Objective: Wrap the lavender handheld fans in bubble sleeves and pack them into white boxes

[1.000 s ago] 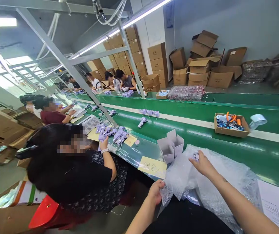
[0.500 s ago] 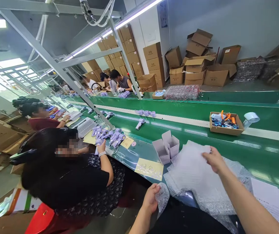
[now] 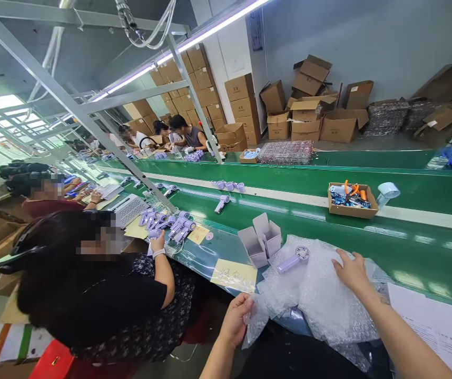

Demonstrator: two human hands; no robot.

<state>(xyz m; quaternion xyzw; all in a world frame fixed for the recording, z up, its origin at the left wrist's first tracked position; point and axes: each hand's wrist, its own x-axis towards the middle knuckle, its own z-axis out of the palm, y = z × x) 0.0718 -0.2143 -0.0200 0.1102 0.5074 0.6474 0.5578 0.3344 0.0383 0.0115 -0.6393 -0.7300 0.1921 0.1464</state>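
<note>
My left hand point(image 3: 234, 320) is closed on the corner of a bubble wrap bag point(image 3: 256, 322) near the table's front edge. Fingers apart, my right hand point(image 3: 351, 269) rests at the upper right of a pile of clear bubble wrap bags point(image 3: 323, 287). A small purple handheld fan point(image 3: 294, 260) lies on the left part of that pile, its round head toward my right hand. Behind the pile stand two open pale boxes point(image 3: 261, 241). A yellow paper card with handwriting point(image 3: 234, 275) lies left of the bags.
A green conveyor belt point(image 3: 301, 218) runs behind the bags, carrying a cardboard tray of tools point(image 3: 352, 210) and another fan point(image 3: 222, 203). Printed sheets point(image 3: 435, 321) lie at my right. On my left sits a co-worker point(image 3: 103, 295) beside several purple fans point(image 3: 180, 226).
My right hand has let go of the bag edge it pinched, and its fingers have spread. The purple fan now shows on the pile. The view has shifted slightly; my left hand keeps its hold.
</note>
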